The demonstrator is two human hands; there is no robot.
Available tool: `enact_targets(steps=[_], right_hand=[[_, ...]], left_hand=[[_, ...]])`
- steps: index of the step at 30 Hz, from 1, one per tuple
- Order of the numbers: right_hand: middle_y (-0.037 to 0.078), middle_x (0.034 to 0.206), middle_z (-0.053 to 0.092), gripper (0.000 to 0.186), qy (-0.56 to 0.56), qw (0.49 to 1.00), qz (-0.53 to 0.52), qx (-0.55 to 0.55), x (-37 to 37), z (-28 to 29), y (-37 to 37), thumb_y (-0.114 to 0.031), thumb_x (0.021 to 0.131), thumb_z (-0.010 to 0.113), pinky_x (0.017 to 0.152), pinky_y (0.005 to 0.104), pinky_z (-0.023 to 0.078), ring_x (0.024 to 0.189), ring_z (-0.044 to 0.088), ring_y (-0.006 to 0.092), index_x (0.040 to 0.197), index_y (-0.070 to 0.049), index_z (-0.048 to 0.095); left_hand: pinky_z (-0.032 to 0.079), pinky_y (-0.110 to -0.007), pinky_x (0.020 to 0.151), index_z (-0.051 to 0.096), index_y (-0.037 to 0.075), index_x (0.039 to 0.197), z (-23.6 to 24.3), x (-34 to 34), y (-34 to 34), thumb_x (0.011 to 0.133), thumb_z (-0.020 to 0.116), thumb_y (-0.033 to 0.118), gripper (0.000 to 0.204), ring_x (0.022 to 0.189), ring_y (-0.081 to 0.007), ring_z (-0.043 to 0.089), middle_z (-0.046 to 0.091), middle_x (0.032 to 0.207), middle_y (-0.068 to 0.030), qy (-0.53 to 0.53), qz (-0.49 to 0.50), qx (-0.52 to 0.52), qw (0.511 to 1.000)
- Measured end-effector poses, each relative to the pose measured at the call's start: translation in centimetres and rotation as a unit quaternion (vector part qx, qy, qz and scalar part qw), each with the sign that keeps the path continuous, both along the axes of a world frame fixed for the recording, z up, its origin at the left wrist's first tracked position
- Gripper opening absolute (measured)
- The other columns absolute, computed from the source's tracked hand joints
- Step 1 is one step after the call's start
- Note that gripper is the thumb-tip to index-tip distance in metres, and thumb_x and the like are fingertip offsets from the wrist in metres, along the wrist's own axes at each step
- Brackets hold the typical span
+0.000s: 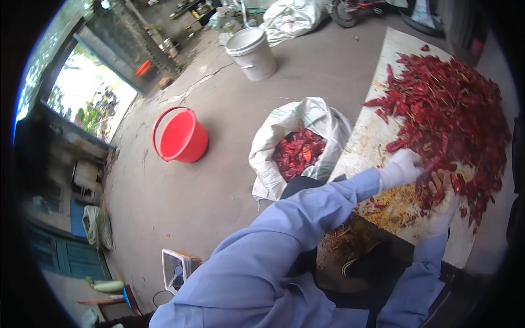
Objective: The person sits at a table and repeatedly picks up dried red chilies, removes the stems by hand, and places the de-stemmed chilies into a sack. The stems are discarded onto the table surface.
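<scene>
A large heap of dried red chilies (454, 109) covers much of a pale board (358, 139) on my right. My left hand (402, 168), in a white glove, is closed at the heap's near edge; what its fingers hold is hidden among the red. Just right of it and nearer to me, my right hand (444, 202) wears a white glove that leaves the fingertips bare. Its bent fingers close on dried red chilies. Yellow seeds and broken bits (394, 205) lie on the board below both hands. A white woven sack (265, 147) holding more red chilies stands left of the board.
A red bucket (183, 136) and a lidded white bucket (252, 54) stand on the concrete floor (219, 104). At the back lie a stuffed white sack (290, 19) and a wheel (344, 12). Near my left arm is a small white bin (178, 268). A doorway (90, 90) opens at the far left.
</scene>
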State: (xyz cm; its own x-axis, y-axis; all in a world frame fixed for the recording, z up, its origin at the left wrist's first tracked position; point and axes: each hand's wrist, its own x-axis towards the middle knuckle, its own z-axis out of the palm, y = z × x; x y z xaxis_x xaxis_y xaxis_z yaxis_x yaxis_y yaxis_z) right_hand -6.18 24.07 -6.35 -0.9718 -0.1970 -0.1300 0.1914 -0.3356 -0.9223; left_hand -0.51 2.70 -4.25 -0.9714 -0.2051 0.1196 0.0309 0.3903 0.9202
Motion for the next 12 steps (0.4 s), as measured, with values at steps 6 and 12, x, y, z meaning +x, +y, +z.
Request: enact_targets(steps=[6, 12], right_hand=[[0.011, 0.143, 0.061, 0.048, 0.030, 0.988, 0.119, -0.092, 1.2, -1.2, -2.0, -0.026, 0.107, 0.055, 0.092, 0.0272, 0.055, 0.120, 0.063, 0.0160, 0.149, -0.003, 0.050], [0.007, 0.155, 0.049, 0.045, 0.052, 0.997, 0.062, -0.014, 1.0, -1.3, -0.8, -0.014, 0.108, 0.049, 0.087, 0.0172, 0.047, 0.122, 0.060, 0.0178, 0.152, -0.004, 0.047]], left_hand=[[0.055, -0.044, 0.068, 0.073, 0.001, 0.081, 0.3, 0.8, 1.6, 0.076, 0.070, 0.017, 0.017, 0.073, -0.0411, 0.068, 0.067, 0.076, -0.0250, 0.021, -0.052, -0.012, 0.998], [0.056, -0.045, 0.070, 0.072, 0.001, 0.076, -0.3, 0.2, 1.4, 0.080, 0.072, 0.029, 0.028, 0.074, -0.0416, 0.069, 0.064, 0.071, -0.0247, 0.012, -0.044, -0.080, 0.996]])
